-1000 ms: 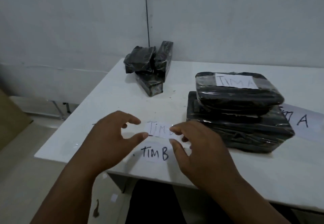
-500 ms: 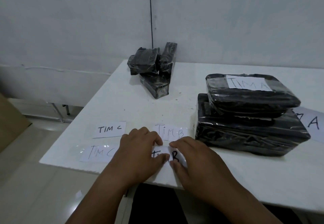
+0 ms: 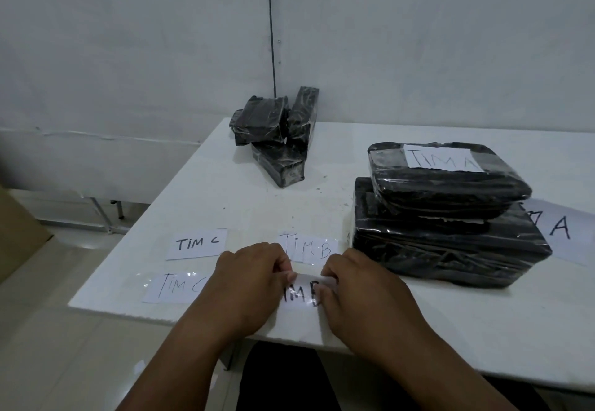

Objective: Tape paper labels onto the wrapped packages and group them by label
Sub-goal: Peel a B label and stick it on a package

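Near the table's front edge lies a taped paper label reading TIM B [image 3: 302, 294]. My left hand [image 3: 251, 278] pinches its left top edge and my right hand [image 3: 357, 285] pinches its right top edge, lifting that edge slightly. A second TIM B label [image 3: 309, 247] lies just behind it. Two TIM C labels sit to the left, one farther back [image 3: 197, 243] and one under clear tape [image 3: 178, 286]. Two large black wrapped packages are stacked at the right; the upper one [image 3: 447, 182] bears a TIM A label [image 3: 442, 157], the lower one [image 3: 450, 246] shows none.
A pile of small black wrapped packages [image 3: 278, 140] stands at the back of the white table [image 3: 225, 191] near the wall. A big TIM A sheet [image 3: 561, 233] lies to the right of the stack. The table's left edge drops to the floor.
Both hands came down from above the far TIM B label to the near one and now pinch its top edge. The view shifted, bringing the TIM C labels into sight.
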`<control>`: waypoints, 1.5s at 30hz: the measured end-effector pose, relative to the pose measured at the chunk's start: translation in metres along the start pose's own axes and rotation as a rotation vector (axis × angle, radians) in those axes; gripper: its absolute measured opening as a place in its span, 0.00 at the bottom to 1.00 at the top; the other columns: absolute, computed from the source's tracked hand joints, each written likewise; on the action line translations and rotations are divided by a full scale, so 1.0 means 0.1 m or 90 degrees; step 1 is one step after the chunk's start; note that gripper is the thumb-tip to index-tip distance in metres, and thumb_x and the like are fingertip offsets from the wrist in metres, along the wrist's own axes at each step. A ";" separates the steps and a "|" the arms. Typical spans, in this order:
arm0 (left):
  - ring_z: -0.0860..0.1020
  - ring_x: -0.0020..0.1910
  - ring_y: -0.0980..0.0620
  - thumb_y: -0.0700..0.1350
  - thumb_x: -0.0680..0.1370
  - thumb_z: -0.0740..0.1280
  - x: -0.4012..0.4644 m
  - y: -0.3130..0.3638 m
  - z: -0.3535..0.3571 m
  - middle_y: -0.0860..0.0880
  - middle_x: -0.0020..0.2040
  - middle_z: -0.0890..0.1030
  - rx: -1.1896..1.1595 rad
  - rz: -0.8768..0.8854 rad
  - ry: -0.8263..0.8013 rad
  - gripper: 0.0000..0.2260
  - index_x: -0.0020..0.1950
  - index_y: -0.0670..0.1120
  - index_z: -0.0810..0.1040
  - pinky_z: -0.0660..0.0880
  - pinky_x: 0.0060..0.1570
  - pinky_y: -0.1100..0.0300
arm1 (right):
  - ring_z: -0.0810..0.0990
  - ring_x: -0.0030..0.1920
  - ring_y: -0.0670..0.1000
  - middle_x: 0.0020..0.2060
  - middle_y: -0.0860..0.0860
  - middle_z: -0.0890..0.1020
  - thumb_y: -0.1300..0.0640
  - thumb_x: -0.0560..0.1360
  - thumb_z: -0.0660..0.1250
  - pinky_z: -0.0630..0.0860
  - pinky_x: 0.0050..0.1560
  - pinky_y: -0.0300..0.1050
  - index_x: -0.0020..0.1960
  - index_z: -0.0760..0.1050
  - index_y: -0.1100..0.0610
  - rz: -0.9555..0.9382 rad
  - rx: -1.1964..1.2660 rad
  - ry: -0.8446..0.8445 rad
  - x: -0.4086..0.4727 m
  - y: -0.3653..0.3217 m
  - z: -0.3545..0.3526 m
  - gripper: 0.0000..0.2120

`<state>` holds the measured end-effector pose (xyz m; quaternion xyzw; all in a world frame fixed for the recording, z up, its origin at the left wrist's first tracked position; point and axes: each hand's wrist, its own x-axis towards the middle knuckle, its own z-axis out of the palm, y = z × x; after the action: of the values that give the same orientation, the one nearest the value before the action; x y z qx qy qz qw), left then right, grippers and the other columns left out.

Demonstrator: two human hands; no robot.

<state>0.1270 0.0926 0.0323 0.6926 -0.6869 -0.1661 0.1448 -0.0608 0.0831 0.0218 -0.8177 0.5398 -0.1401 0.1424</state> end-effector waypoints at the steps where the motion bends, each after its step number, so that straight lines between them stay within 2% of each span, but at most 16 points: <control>1: 0.74 0.47 0.60 0.54 0.82 0.64 0.00 0.00 -0.02 0.59 0.47 0.78 -0.005 -0.001 -0.003 0.06 0.47 0.56 0.75 0.70 0.56 0.57 | 0.73 0.46 0.44 0.48 0.42 0.73 0.42 0.80 0.61 0.69 0.43 0.40 0.51 0.72 0.44 0.008 0.010 0.000 0.00 0.00 -0.02 0.06; 4: 0.76 0.46 0.60 0.55 0.82 0.64 -0.01 -0.02 -0.09 0.60 0.46 0.79 -0.017 -0.010 -0.007 0.07 0.46 0.56 0.76 0.75 0.52 0.59 | 0.75 0.44 0.42 0.44 0.41 0.78 0.41 0.80 0.64 0.71 0.41 0.38 0.46 0.72 0.45 0.033 0.079 0.019 0.01 0.00 -0.07 0.09; 7: 0.78 0.43 0.61 0.56 0.81 0.65 -0.01 -0.08 -0.20 0.59 0.43 0.82 -0.077 -0.016 0.007 0.07 0.44 0.57 0.76 0.76 0.43 0.64 | 0.76 0.38 0.42 0.40 0.43 0.80 0.41 0.79 0.66 0.73 0.36 0.39 0.42 0.71 0.47 0.049 0.184 0.046 0.03 -0.01 -0.12 0.13; 11: 0.78 0.39 0.61 0.54 0.78 0.70 -0.01 -0.12 -0.41 0.63 0.42 0.82 -0.203 0.030 0.112 0.05 0.43 0.56 0.79 0.72 0.35 0.68 | 0.72 0.31 0.43 0.35 0.43 0.79 0.42 0.76 0.71 0.68 0.31 0.36 0.41 0.74 0.52 0.039 0.331 0.127 0.08 -0.05 -0.24 0.15; 13: 0.79 0.39 0.59 0.53 0.73 0.75 0.01 -0.14 -0.53 0.61 0.42 0.83 -0.261 0.048 0.169 0.06 0.45 0.56 0.79 0.74 0.36 0.68 | 0.72 0.30 0.42 0.32 0.41 0.78 0.44 0.76 0.72 0.69 0.31 0.34 0.37 0.74 0.51 0.024 0.375 0.174 0.11 -0.09 -0.35 0.15; 17: 0.84 0.41 0.49 0.51 0.67 0.77 0.10 -0.22 -0.72 0.51 0.43 0.86 -0.407 0.063 0.226 0.11 0.47 0.56 0.80 0.81 0.42 0.53 | 0.78 0.33 0.45 0.36 0.40 0.82 0.43 0.75 0.73 0.75 0.32 0.36 0.40 0.80 0.47 0.005 0.395 0.253 0.18 -0.15 -0.59 0.10; 20: 0.84 0.40 0.50 0.39 0.69 0.78 0.24 -0.28 -0.80 0.49 0.41 0.86 -0.485 0.067 0.298 0.11 0.48 0.48 0.81 0.82 0.43 0.61 | 0.80 0.35 0.44 0.37 0.37 0.82 0.41 0.73 0.75 0.75 0.34 0.33 0.40 0.80 0.46 0.001 0.392 0.305 0.30 -0.20 -0.78 0.10; 23: 0.83 0.39 0.56 0.35 0.70 0.78 0.42 -0.28 -0.85 0.50 0.39 0.86 -0.538 0.063 0.363 0.11 0.47 0.45 0.80 0.79 0.43 0.67 | 0.80 0.38 0.39 0.37 0.36 0.82 0.41 0.72 0.76 0.74 0.36 0.30 0.41 0.80 0.46 -0.001 0.387 0.359 0.52 -0.26 -0.94 0.11; 29: 0.83 0.44 0.46 0.41 0.75 0.77 0.85 -0.27 -0.85 0.48 0.44 0.85 -0.576 0.012 0.414 0.08 0.49 0.49 0.81 0.81 0.47 0.49 | 0.79 0.39 0.36 0.33 0.40 0.81 0.41 0.73 0.77 0.72 0.35 0.26 0.41 0.80 0.47 0.030 0.393 0.450 0.98 -0.34 -1.08 0.11; 32: 0.83 0.49 0.46 0.48 0.76 0.76 1.13 -0.28 -0.78 0.50 0.48 0.84 -0.545 -0.088 0.395 0.09 0.54 0.51 0.79 0.81 0.49 0.47 | 0.82 0.35 0.40 0.33 0.41 0.82 0.42 0.74 0.76 0.75 0.33 0.30 0.41 0.79 0.48 0.067 0.413 0.488 1.17 -0.35 -1.05 0.11; 34: 0.81 0.51 0.48 0.50 0.75 0.76 1.34 -0.30 -0.71 0.49 0.52 0.82 -0.536 -0.167 0.354 0.15 0.58 0.51 0.76 0.79 0.46 0.52 | 0.84 0.35 0.44 0.34 0.42 0.83 0.44 0.75 0.74 0.79 0.37 0.39 0.41 0.78 0.48 0.091 0.417 0.494 1.28 -0.34 -1.01 0.11; 36: 0.79 0.54 0.47 0.53 0.74 0.76 1.56 -0.34 -0.62 0.47 0.61 0.80 -0.513 -0.234 0.296 0.23 0.65 0.52 0.71 0.76 0.49 0.54 | 0.85 0.36 0.46 0.35 0.43 0.83 0.46 0.76 0.73 0.79 0.38 0.41 0.41 0.78 0.48 0.111 0.420 0.484 1.36 -0.33 -0.97 0.09; 38: 0.76 0.62 0.44 0.56 0.72 0.77 1.75 -0.38 -0.52 0.43 0.69 0.75 -0.494 -0.261 0.253 0.33 0.71 0.51 0.65 0.74 0.57 0.51 | 0.85 0.37 0.45 0.36 0.44 0.84 0.47 0.77 0.73 0.78 0.36 0.37 0.43 0.79 0.49 0.127 0.424 0.472 1.42 -0.31 -0.94 0.08; 41: 0.72 0.69 0.42 0.60 0.66 0.80 1.98 -0.39 -0.38 0.42 0.75 0.69 -0.474 -0.265 0.214 0.47 0.76 0.49 0.59 0.72 0.60 0.51 | 0.86 0.37 0.44 0.38 0.44 0.85 0.48 0.77 0.73 0.75 0.34 0.31 0.47 0.81 0.50 0.140 0.434 0.458 1.48 -0.30 -0.91 0.05; 43: 0.72 0.71 0.41 0.70 0.57 0.79 2.09 -0.34 -0.30 0.43 0.75 0.69 -0.433 -0.273 0.182 0.58 0.77 0.48 0.57 0.72 0.66 0.47 | 0.86 0.37 0.44 0.39 0.44 0.86 0.49 0.77 0.73 0.76 0.33 0.29 0.48 0.81 0.49 0.144 0.435 0.454 1.51 -0.29 -0.90 0.05; 45: 0.71 0.71 0.40 0.80 0.46 0.72 2.18 -0.27 -0.21 0.43 0.74 0.70 -0.348 -0.290 0.171 0.67 0.77 0.48 0.56 0.72 0.68 0.41 | 0.86 0.37 0.43 0.40 0.44 0.86 0.49 0.77 0.73 0.75 0.32 0.27 0.48 0.81 0.49 0.144 0.439 0.452 1.52 -0.29 -0.89 0.04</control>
<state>0.1604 -0.1250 0.0328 0.7790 -0.4206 -0.2787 0.3722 -0.0135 -0.0534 0.1263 -0.5615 0.5624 -0.5633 0.2262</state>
